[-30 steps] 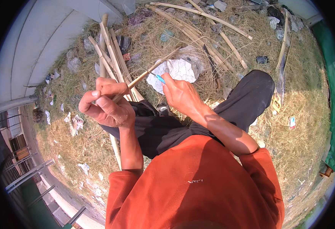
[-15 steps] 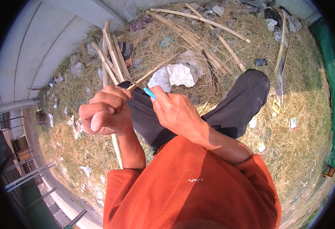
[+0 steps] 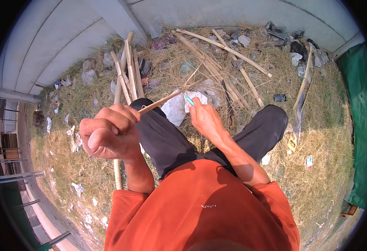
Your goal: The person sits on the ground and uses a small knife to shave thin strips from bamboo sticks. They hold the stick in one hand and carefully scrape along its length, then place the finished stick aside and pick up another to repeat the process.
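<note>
A person's left hand [image 3: 110, 131] clenches a slender stick [image 3: 160, 102] slanting forward and rightward, its far end nearer the right hand [image 3: 207, 119], which grips a turquoise-handled tool [image 3: 189, 101] (contact there unclear).

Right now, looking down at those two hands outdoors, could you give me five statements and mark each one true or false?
1. The left hand grips a thin stick, while the right hand holds a blue-handled tool. True.
2. The blue-handled tool is lying on the ground. False: the right hand holds it up, close to the stick.
3. Pale wooden poles lie on the dry grass. True.
4. The left hand is spread flat. False: its fingers are curled in around the stick.
5. A green sheet shows at the right side of the view. True.
</note>
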